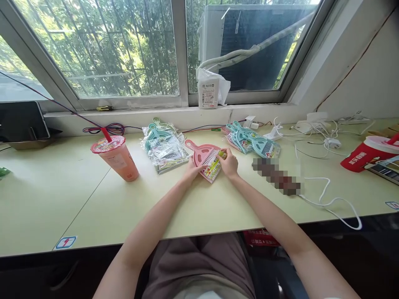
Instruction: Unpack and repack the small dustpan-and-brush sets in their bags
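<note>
A small pink dustpan and brush set (202, 153) lies tilted just above or on the table in front of me, its handle pointing to the upper left. A yellow-green printed label (212, 167) covers part of its white bristles. My left hand (192, 169) grips the dustpan's lower left edge, thumb on the front. At the upper right, my right hand (230, 163) has its fingers closed at the end of the label. To the left are green and teal sets in clear plastic bags (163, 145). Teal and pink sets (252, 139) are piled at the right.
An orange drink cup (115, 158) with a straw stands left. White cables (324, 203) and a blurred-out object (277, 176) lie right, near a red cup (358, 155). A tablet (23, 120) is far left. On the sill sits a white box (208, 93).
</note>
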`<state>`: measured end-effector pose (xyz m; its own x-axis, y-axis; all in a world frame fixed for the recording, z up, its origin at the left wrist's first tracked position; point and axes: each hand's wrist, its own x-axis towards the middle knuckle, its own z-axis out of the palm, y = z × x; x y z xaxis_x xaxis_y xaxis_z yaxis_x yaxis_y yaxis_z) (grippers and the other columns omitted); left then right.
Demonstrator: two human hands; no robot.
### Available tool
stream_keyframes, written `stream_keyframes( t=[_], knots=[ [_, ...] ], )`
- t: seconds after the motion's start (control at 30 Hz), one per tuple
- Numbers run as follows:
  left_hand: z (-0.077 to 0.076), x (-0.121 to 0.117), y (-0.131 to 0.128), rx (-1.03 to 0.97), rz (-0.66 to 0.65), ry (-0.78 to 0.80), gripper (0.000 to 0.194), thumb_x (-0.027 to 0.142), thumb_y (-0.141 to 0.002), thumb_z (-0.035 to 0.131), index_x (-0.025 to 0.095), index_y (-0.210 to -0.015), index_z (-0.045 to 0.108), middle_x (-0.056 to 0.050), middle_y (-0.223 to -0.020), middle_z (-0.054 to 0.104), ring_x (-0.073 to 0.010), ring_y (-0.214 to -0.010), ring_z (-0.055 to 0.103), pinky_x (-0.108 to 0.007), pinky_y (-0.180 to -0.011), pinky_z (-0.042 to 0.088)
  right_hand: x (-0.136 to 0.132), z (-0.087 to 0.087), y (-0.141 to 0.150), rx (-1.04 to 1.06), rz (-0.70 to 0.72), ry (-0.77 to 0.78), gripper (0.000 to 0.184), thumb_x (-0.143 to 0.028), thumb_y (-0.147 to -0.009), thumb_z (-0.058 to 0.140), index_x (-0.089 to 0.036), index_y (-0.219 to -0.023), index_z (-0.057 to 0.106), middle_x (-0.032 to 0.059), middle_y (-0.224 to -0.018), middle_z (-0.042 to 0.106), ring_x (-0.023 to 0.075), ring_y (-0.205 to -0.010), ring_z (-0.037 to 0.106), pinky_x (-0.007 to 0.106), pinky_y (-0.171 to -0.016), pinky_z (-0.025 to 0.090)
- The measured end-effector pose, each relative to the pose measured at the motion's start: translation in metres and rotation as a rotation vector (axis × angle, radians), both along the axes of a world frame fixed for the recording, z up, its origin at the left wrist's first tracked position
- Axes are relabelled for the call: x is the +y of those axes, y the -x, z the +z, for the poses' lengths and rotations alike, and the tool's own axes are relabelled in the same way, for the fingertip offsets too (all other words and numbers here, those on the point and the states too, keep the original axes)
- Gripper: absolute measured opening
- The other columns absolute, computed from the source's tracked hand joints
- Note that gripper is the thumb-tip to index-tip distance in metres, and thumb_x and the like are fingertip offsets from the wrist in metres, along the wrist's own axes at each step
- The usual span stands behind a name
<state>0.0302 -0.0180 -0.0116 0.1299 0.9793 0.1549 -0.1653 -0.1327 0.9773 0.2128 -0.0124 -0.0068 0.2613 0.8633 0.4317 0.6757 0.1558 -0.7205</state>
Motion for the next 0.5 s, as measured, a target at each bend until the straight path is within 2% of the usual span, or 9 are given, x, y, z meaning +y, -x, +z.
stream_keyframes(
  t=[0.1,0.17,0.23,0.3,0.4,0.43,0.5],
  knots=[
    [0.0,0.001,0.002,0.019,0.025,0.029,0.075,0.02,-0.051,0.087,0.02,-0.114,0.045,-0.01,-0.123,0.057,-0.0276,-0.119,0.055,-0.044,-0.102,0.046,0.001,-0.003,0.002,-0.046,-0.017,-0.042,0.029,-0.046,-0.086,0.056,-0.022,-0.103,0.056,0.0095,-0.102,0.067,0.0262,-0.091,0.062,0.039,-0.079,0.047],
    [0.002,0.001,0.003,0.012,0.049,0.032,0.076,0.018,-0.051,0.087,0.02,-0.114,0.044,-0.01,-0.123,0.057,-0.0282,-0.12,0.055,-0.045,-0.102,0.045,0.002,-0.005,0.002,-0.015,-0.03,-0.121,0.036,-0.049,-0.084,0.057,-0.021,-0.104,0.054,0.0119,-0.106,0.064,0.0279,-0.1,0.058,0.043,-0.088,0.046],
    [0.004,0.001,0.003,-0.019,0.067,0.017,0.075,0.019,-0.053,0.086,0.02,-0.115,0.043,-0.011,-0.123,0.057,-0.0284,-0.12,0.055,-0.046,-0.102,0.045,0.003,-0.007,0.002,0.093,-0.056,-0.213,0.045,-0.052,-0.082,0.058,-0.019,-0.112,0.051,0.0153,-0.119,0.058,0.0285,-0.11,0.053,0.047,-0.098,0.041],
    [0.008,0.0,0.004,-0.055,0.082,0.004,0.075,0.021,-0.056,0.085,0.02,-0.117,0.043,-0.011,-0.123,0.057,-0.0283,-0.118,0.056,-0.046,-0.099,0.047,0.003,-0.01,0.006,0.271,-0.017,-0.238,0.057,-0.054,-0.08,0.06,-0.019,-0.123,0.045,0.0176,-0.135,0.048,0.0282,-0.119,0.05,0.047,-0.102,0.04],
    [0.014,-0.001,0.008,-0.062,0.089,-0.022,0.077,0.024,-0.057,0.085,0.021,-0.12,0.042,-0.011,-0.123,0.058,-0.0283,-0.115,0.057,-0.045,-0.096,0.049,0.0,-0.015,0.015,0.61,0.15,-0.1,0.075,-0.051,-0.072,0.069,-0.025,-0.134,0.036,0.0149,-0.15,0.035,0.0269,-0.127,0.048,0.042,-0.098,0.047],
    [0.015,0.0,0.009,-0.051,0.083,-0.044,0.077,0.025,-0.057,0.085,0.021,-0.12,0.042,-0.011,-0.122,0.058,-0.0281,-0.115,0.057,-0.045,-0.096,0.048,-0.001,-0.017,0.019,0.729,0.211,-0.028,0.077,-0.049,-0.069,0.073,-0.026,-0.134,0.038,0.0137,-0.149,0.038,0.0263,-0.127,0.051,0.04,-0.096,0.049],
    [0.015,0.001,0.011,-0.018,0.069,-0.113,0.078,0.027,-0.056,0.086,0.02,-0.121,0.043,-0.011,-0.121,0.059,-0.0275,-0.115,0.057,-0.044,-0.099,0.046,-0.001,-0.02,0.025,0.938,0.313,0.118,0.068,-0.043,-0.065,0.078,-0.025,-0.123,0.047,0.0122,-0.137,0.053,0.0254,-0.118,0.059,0.038,-0.092,0.053]
  ],
)
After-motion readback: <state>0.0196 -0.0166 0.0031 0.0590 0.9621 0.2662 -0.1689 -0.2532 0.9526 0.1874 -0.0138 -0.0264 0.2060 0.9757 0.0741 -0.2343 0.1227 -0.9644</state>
